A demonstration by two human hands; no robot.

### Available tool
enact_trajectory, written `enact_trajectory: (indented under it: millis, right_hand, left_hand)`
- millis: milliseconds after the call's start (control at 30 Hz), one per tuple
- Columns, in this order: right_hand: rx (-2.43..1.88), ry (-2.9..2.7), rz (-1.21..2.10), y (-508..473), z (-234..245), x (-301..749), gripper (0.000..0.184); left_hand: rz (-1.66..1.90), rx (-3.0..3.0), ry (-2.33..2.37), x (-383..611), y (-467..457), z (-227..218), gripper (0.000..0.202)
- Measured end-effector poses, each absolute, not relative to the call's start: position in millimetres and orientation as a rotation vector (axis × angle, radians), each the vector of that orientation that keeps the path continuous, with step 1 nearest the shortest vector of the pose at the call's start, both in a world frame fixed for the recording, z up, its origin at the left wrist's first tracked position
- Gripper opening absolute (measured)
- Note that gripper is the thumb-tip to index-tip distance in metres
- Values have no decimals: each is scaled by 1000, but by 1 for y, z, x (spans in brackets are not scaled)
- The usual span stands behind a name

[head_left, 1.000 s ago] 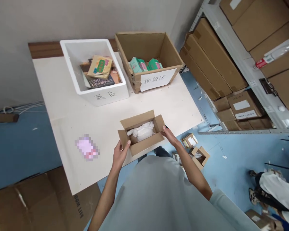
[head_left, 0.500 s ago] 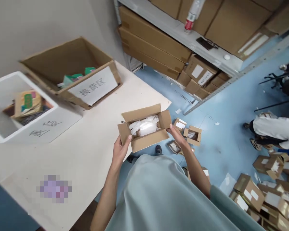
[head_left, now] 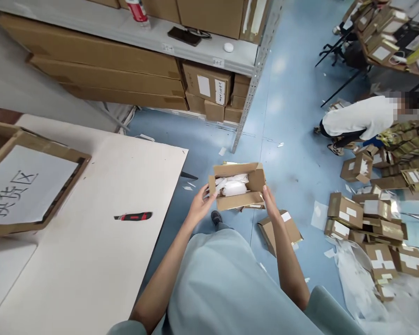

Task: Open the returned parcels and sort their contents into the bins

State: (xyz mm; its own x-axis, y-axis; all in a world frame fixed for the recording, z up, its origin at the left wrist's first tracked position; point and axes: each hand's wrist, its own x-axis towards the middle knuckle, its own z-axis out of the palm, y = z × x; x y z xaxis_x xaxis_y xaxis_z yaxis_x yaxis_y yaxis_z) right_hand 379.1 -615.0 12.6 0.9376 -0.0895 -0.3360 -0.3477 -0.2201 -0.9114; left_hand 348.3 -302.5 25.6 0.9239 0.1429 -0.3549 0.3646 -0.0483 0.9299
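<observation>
An open cardboard box is held between my two hands, off the table and over the floor. White plastic packing lies inside it, and its flaps stand up and out. My left hand grips the box's left end, thumb toward the near flap. On the opposite end, my right hand has its fingers against the side. A black and red box cutter lies on the white table, to the left of my left hand.
A cardboard bin with a handwritten label stands on the table's left. Ahead is a metal shelf with long cartons. A carton lies on the floor near my right arm; several cartons and a person in white are further right.
My view has swung to the right, and the box has moved away from the table's edge over the floor, still in both hands. The box cutter has come into view.
</observation>
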Motion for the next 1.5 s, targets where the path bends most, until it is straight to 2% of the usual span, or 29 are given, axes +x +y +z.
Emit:
enact_trajectory:
  millis: [100, 267, 433, 733, 900, 1233, 1400, 1500]
  right_hand:
    - [-1851, 525, 143, -638, 5, 360, 93]
    - [-1900, 419, 307, -628, -15, 348, 88]
    - [-1871, 98, 537, -558, -30, 361, 89]
    - [-1761, -570, 916, -411, -14, 313, 72]
    - [-1715, -930, 1081, -338, 0, 221, 70]
    - [-1452, -1544, 1539, -233, -9, -54, 64]
    - [-1272, -1857, 1745, -193, -7, -176, 62]
    - [-1168, -1962, 1808, -165, -13, -241, 64]
  left_hand:
    - [-232, 1644, 406, 350, -313, 16, 69]
    - [-231, 1636, 508, 319, -301, 5, 63]
    - [-171, 1600, 640, 262, -281, 5, 67]
    - [247, 1414, 926, 109, -247, 9, 74]
    - [536, 1231, 1077, -23, -247, 12, 76]
    - [1075, 761, 1572, -318, -308, 13, 62]
    - [1271, 507, 1784, -413, -349, 6, 58]
    - [1346, 377, 1855, -452, -364, -4, 63]
